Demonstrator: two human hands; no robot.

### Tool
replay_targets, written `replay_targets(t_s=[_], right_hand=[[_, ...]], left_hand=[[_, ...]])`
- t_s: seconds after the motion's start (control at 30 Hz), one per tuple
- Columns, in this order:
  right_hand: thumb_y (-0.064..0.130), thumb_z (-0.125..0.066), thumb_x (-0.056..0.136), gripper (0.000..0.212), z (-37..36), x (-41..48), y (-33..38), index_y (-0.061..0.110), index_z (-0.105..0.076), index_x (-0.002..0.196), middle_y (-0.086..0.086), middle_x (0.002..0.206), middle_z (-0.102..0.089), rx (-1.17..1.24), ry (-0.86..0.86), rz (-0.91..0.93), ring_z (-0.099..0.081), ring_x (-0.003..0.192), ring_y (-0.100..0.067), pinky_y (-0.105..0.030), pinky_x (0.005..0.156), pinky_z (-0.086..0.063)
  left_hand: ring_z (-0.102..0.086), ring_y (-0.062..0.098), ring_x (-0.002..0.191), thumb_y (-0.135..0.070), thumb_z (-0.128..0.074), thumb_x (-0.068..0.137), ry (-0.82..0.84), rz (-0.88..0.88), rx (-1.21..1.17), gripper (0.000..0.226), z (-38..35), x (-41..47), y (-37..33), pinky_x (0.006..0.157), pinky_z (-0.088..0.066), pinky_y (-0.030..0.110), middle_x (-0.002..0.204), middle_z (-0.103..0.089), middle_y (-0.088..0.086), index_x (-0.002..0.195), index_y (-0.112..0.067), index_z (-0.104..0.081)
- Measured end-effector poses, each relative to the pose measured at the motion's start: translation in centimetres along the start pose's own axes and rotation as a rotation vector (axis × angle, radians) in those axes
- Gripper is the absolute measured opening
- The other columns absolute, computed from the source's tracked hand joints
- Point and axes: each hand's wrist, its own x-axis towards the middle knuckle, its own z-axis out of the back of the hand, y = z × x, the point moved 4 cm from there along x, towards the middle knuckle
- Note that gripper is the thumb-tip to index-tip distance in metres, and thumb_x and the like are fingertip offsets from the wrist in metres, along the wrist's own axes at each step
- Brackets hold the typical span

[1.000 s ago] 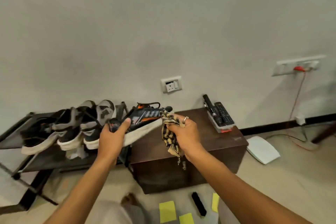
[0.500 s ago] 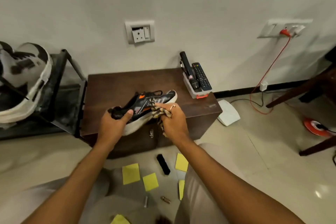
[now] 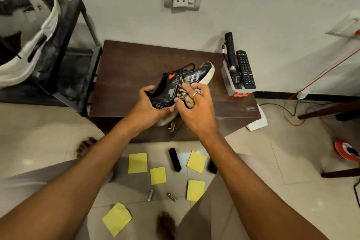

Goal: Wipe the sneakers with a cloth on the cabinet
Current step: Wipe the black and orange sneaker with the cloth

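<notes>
A black sneaker [image 3: 196, 76] with grey stripes, an orange patch and a white sole is held over the dark brown cabinet [image 3: 132, 76], toe pointing to the back right. My left hand [image 3: 150, 107] grips its heel end from below and behind. My right hand [image 3: 196, 107], with a ring on one finger, presses a bunched tan-and-black striped cloth [image 3: 185, 91] against the shoe's side. The heel and part of the sole are hidden behind my hands.
A white holder with a black torch [image 3: 231, 58] and a remote [image 3: 245, 70] stands on the cabinet's right end. A shoe rack [image 3: 78, 48] with another sneaker [image 3: 25, 31] is at the left. Yellow notes [image 3: 138, 162], a black brush [image 3: 174, 159] and my feet lie on the floor below.
The view has dropped and closed in on the cabinet. The sneaker came from the rack side to above the cabinet, and my right hand slid the cloth along its side.
</notes>
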Motion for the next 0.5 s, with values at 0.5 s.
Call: replay_targets(t_s=[0.5], right_hand=[[0.002, -0.077, 0.080, 0.035, 0.3, 1.1, 1.0, 0.016, -0.077, 0.112, -0.003, 0.119, -0.068, -0.225, 0.161, 0.431, -0.063, 0.110, -0.026, -0.043, 0.092, -0.055]], left_hand=[[-0.054, 0.008, 0.113, -0.023, -0.086, 0.081, -0.085, -0.038, 0.020, 0.090, -0.7, -0.1, 0.2, 0.091, -0.042, 0.018, 0.130, -0.051, -0.006, 0.145, -0.025, -0.023]])
